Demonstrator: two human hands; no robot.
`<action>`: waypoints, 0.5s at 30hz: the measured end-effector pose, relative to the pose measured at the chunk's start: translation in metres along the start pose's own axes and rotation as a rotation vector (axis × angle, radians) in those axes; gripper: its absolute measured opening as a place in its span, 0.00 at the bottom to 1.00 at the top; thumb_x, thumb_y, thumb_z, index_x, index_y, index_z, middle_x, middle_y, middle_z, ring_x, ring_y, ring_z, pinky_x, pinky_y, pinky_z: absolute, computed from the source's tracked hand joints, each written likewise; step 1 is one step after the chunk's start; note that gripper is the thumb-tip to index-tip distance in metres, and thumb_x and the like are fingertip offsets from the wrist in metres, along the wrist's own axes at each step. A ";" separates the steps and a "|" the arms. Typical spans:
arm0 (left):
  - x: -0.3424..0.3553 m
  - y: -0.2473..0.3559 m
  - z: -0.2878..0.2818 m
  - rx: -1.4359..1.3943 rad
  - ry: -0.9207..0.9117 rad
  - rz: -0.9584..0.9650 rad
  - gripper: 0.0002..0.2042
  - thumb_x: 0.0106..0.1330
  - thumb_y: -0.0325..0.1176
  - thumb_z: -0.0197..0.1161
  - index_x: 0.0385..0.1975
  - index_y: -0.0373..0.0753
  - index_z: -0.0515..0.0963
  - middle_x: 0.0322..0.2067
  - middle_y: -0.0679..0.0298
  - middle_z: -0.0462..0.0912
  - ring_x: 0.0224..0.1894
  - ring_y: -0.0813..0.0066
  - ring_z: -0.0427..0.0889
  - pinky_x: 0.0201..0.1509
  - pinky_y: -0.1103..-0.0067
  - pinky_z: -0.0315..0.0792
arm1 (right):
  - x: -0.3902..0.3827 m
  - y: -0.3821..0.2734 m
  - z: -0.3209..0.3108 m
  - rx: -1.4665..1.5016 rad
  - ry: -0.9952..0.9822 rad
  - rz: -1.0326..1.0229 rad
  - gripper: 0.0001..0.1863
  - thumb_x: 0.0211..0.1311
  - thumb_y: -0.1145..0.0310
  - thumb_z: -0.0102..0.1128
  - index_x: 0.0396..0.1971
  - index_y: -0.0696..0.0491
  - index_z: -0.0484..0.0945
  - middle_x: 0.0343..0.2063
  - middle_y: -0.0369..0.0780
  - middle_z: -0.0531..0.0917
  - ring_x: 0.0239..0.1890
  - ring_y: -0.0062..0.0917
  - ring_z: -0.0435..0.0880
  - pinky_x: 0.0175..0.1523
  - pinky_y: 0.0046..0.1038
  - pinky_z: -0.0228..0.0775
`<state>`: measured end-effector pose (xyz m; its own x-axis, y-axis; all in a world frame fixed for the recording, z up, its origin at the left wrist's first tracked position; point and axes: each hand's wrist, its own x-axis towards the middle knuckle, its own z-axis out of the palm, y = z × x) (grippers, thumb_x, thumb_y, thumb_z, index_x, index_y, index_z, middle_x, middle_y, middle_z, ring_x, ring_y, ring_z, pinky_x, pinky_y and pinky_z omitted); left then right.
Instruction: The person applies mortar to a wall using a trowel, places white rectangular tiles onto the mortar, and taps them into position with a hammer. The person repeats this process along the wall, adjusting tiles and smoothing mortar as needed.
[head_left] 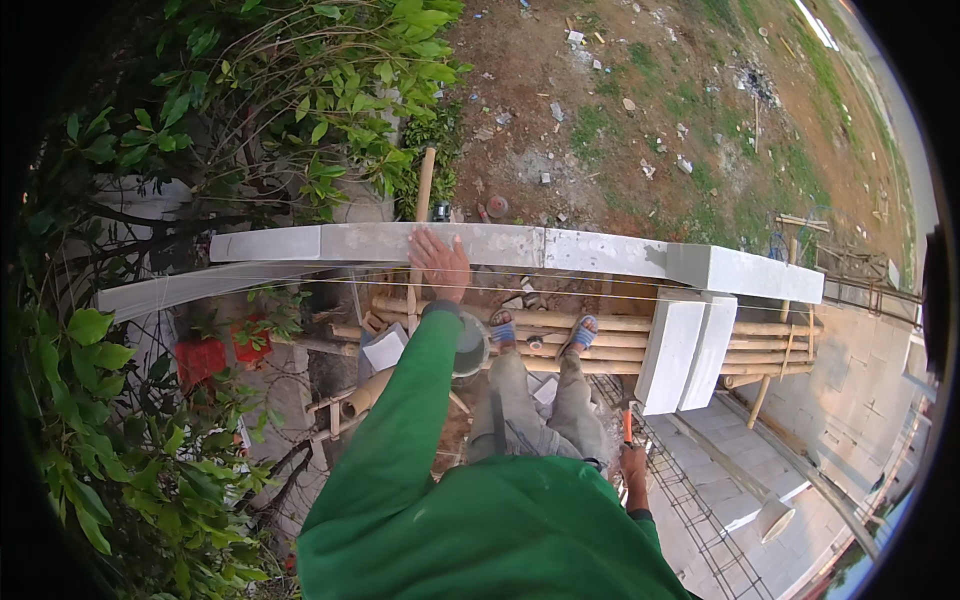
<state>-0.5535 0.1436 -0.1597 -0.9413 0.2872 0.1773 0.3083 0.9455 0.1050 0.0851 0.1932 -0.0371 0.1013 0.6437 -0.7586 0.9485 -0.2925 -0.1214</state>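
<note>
My left hand [440,265] lies flat with fingers spread on the top of a narrow wall of pale grey blocks [495,243]. Its sleeve is green, and nothing is held in it. Down at my right side, my right hand [634,465] is closed round an orange tool [627,425]; only a slim orange part shows above the fist, so its kind is unclear. A loose block [705,265] sits on top of the wall towards the right. Thin string [560,283] runs along the near side of the wall.
I stand in sandals on a bamboo scaffold [615,340] high above the ground. Two white blocks [672,350] lie across its poles at the right. A dark bucket [470,345] is by my feet. Leafy branches [330,110] crowd the left; a steel rebar frame [700,500] lies lower right.
</note>
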 end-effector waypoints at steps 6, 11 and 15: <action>-0.001 -0.026 -0.026 -0.309 -0.342 0.650 0.37 0.77 0.48 0.57 0.79 0.34 0.55 0.80 0.49 0.52 0.82 0.47 0.49 0.84 0.53 0.46 | 0.000 0.132 0.048 0.266 -0.116 0.172 0.16 0.66 0.59 0.64 0.30 0.59 0.80 0.18 0.39 0.77 0.25 0.38 0.83 0.32 0.44 0.72; 0.025 -0.075 -0.022 -0.239 -0.313 0.548 0.37 0.76 0.47 0.57 0.79 0.35 0.55 0.80 0.50 0.53 0.82 0.50 0.50 0.84 0.54 0.47 | -0.020 0.102 0.049 -0.039 -0.138 0.177 0.16 0.66 0.59 0.64 0.31 0.60 0.81 0.19 0.41 0.78 0.25 0.39 0.84 0.33 0.45 0.73; 0.044 -0.114 -0.023 -0.163 -0.348 0.682 0.36 0.77 0.46 0.57 0.79 0.33 0.55 0.80 0.48 0.52 0.82 0.49 0.50 0.85 0.55 0.46 | -0.015 0.078 0.050 -0.122 -0.132 0.169 0.16 0.66 0.59 0.64 0.31 0.60 0.81 0.20 0.43 0.79 0.26 0.41 0.84 0.33 0.46 0.74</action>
<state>-0.6270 0.0450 -0.1415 -0.5169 0.8540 -0.0599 0.8252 0.5156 0.2307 0.1426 0.1251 -0.0674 0.2287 0.4922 -0.8399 0.9515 -0.2953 0.0861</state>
